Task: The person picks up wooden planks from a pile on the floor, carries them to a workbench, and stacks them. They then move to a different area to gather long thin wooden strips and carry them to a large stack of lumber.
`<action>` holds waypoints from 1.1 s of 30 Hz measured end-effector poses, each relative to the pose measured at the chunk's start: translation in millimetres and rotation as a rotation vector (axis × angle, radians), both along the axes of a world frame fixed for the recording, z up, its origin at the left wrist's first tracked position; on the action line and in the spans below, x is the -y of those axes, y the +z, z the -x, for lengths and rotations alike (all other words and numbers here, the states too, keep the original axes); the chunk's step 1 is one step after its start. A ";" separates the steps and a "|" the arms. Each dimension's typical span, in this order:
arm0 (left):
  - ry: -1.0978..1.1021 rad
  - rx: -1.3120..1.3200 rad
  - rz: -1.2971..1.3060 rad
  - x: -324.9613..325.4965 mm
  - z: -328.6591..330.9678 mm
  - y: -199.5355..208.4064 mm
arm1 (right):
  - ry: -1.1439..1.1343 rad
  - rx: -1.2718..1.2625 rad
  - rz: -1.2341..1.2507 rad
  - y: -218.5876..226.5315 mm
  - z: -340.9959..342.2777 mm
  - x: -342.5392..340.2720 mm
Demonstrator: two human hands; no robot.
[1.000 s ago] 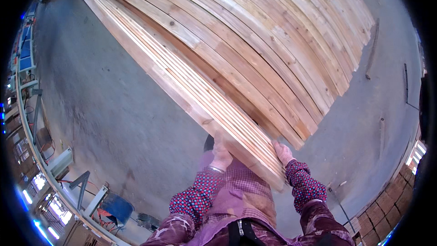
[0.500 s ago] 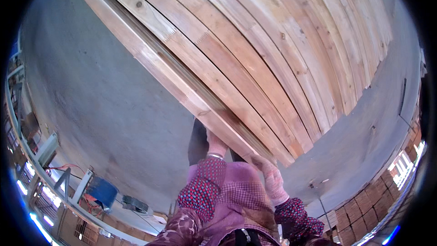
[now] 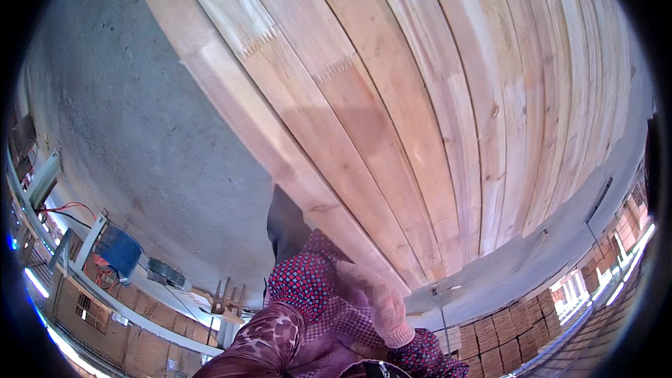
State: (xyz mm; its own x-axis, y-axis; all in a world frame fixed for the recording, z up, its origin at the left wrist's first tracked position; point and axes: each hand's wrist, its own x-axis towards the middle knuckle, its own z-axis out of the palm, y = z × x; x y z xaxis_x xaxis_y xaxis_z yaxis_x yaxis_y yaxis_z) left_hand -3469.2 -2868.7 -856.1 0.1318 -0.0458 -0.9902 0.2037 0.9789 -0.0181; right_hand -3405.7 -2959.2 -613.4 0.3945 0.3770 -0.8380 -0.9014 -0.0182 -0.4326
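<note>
A long pale wooden board (image 3: 266,147) lies flat along the left side of a row of similar boards (image 3: 392,133), its near end by my body. At that end is my right hand (image 3: 392,311), in a pink knitted glove, close against the board's lower edge; its fingers are blurred and partly hidden. My left forearm, in a checked sleeve (image 3: 301,283), reaches to the board's left edge. The left hand itself is out of sight, behind the sleeve and board. Finger-jointed seams show across several of the boards.
Grey concrete floor (image 3: 154,140) spreads on the left of the boards. At the lower left are a blue bucket-like container (image 3: 117,252), a dark coil (image 3: 165,271) and a curved metal frame (image 3: 126,308). Stacked brown blocks (image 3: 497,350) stand at the lower right.
The outermost board has turned from tilted to flat, and the gap beside it has closed. My left hand has gone from view. My right hand has dropped lower, off the board's top.
</note>
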 end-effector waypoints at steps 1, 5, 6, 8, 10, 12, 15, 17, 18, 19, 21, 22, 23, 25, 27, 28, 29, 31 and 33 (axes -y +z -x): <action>0.004 0.003 0.002 -0.8 0.6 1.1 | -0.002 -0.004 0.007 3.0 -1.2 1.8; -0.009 0.047 -0.019 -7.8 -5.6 -1.3 | 0.087 0.034 0.168 -3.2 18.5 23.2; -0.012 0.066 -0.030 -12.2 -8.6 -0.9 | 0.079 0.014 0.210 -6.2 22.2 27.6; -0.020 0.127 -0.083 -34.0 -5.9 -6.3 | -0.011 -0.063 0.204 -9.0 22.4 23.5; -0.013 0.247 -0.134 -69.2 -6.2 -18.7 | -0.048 -0.020 0.139 -8.6 10.1 11.1; 0.012 0.352 -0.228 -116.1 -25.6 -19.9 | -0.013 0.027 0.042 -4.3 -5.2 -2.8; -0.013 0.257 -0.386 -138.7 -134.1 50.9 | 0.060 0.025 -0.008 6.7 -20.3 -11.2; 0.037 0.321 -0.342 -134.5 -171.3 66.3 | 0.099 0.051 -0.016 11.0 -27.0 -17.7; 0.035 0.365 -0.348 -131.6 -183.3 73.8 | 0.122 0.064 -0.028 9.8 -28.3 -21.5; 0.032 0.412 -0.353 -134.2 -193.6 83.4 | 0.146 0.082 -0.037 7.4 -29.2 -25.2; -0.101 0.312 -0.422 -145.9 -176.7 73.5 | 0.193 0.082 -0.056 19.4 -20.5 -32.0; -0.145 0.259 -0.460 -154.4 -167.6 66.2 | 0.229 0.081 -0.067 24.7 -19.2 -40.5; -0.156 0.252 -0.501 -153.5 -154.7 65.7 | 0.257 0.083 -0.060 32.0 -20.6 -43.9; -0.147 0.168 -0.403 -131.9 -149.9 88.5 | 0.268 0.092 -0.040 41.7 -24.5 -34.8; -0.296 0.139 -0.322 -103.7 -158.0 148.8 | 0.159 0.100 0.014 57.6 -27.0 -30.3; -0.416 0.163 -0.397 -91.5 -144.2 173.2 | 0.301 0.184 0.063 67.2 -33.4 -30.6; -0.573 0.133 -0.545 -74.6 -111.5 150.9 | 0.455 0.262 0.108 82.5 -40.4 -31.8; -0.869 0.142 -0.807 -49.0 -86.2 159.0 | 0.663 0.295 0.208 78.3 -38.0 -14.2; -1.038 0.160 -0.734 -36.6 -67.5 180.1 | 0.750 0.224 0.293 33.8 -19.2 11.3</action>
State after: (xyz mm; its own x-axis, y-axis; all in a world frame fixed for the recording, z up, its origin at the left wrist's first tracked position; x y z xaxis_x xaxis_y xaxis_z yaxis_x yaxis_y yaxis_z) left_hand -3401.7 -2832.2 -676.0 0.4825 0.3496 -0.8031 0.8238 0.1305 0.5517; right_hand -3386.5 -2970.4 -579.6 0.2947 0.3853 -0.8745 -0.4981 -0.7190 -0.4847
